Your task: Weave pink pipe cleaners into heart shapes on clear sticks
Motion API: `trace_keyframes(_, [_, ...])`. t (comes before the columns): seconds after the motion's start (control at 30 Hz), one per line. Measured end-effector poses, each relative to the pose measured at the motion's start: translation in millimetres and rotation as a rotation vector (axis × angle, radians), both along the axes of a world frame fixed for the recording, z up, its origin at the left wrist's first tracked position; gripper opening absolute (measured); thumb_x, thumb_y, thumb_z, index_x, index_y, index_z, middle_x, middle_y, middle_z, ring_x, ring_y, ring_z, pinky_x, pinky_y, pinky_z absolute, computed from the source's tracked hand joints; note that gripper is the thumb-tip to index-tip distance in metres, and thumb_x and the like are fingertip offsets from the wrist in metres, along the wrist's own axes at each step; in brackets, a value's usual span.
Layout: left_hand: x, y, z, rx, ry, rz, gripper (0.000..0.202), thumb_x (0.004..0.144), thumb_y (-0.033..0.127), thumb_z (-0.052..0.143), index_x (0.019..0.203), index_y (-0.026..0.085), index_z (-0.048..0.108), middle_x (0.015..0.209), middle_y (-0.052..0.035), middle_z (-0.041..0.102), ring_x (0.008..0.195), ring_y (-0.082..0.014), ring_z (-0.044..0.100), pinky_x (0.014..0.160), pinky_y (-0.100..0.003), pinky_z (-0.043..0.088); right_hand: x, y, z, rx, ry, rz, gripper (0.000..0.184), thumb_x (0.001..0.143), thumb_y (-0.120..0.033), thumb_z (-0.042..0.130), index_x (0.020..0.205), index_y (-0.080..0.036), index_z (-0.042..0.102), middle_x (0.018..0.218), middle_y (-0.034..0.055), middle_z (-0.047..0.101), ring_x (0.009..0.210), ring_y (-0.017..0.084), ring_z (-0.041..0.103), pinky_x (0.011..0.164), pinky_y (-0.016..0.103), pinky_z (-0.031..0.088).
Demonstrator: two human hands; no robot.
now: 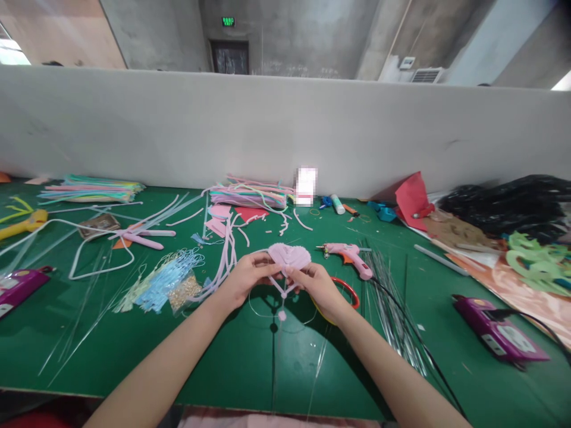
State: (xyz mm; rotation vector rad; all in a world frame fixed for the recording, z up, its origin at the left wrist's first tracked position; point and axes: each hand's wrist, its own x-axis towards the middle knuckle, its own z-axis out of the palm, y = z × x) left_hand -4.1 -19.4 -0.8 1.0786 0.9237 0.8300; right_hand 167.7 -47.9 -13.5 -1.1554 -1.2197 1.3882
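Observation:
Between both hands, above the middle of the table, is a lilac fuzzy pipe-cleaner piece (289, 254), its top densely coiled and its lower strands meeting in a V. My left hand (250, 274) pinches its left side, and my right hand (319, 286) pinches the right side with thumb and fingers. Below the V hangs a small pale pom-pom (282, 316) on a thin strand. Partly behind my right hand lies a pair of scissors, its red handle loop (350, 292) showing. A pink glue gun (348, 255) rests just beyond that hand.
Left of my hands lie lilac pipe cleaners (226, 249), blue tassels (165, 282) and a bag of beads (184, 292). Pipe-cleaner bundles (250, 196) sit along the grey partition (223, 131). Thin wires (392, 303), a black cord and a purple power strip (499, 330) are on the right.

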Motion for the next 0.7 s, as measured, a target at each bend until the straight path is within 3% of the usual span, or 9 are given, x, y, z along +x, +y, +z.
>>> trace_keyframes(0.27, [0.7,1.8,-1.3,-0.077,0.000,0.079,0.025,0.058,0.028,0.083,0.067,0.013,0.065,0.066,-0.0017,0.064,0.064,-0.0129,0.061,0.061,-0.024,0.046,-2.5,-0.6,0.7,-0.003,-0.036,0.021,0.036,0.068,-0.051,0.073,0.068,-0.015,0.070,0.063,0.0037,0.066,0.056,0.013,0.055,0.053,0.025,0.041])
trace_keyframes(0.7, [2.1,1.7,-1.6,-0.052,0.017,0.113,0.026,0.061,0.033,0.080,0.068,0.013,0.066,0.061,-0.0006,0.062,0.059,-0.0111,0.058,0.055,-0.021,0.042,-1.8,2.0,-4.4,0.009,-0.053,0.026,0.037,0.069,-0.053,0.071,0.068,-0.016,0.068,0.064,0.0038,0.066,0.055,0.014,0.057,0.052,0.025,0.043])
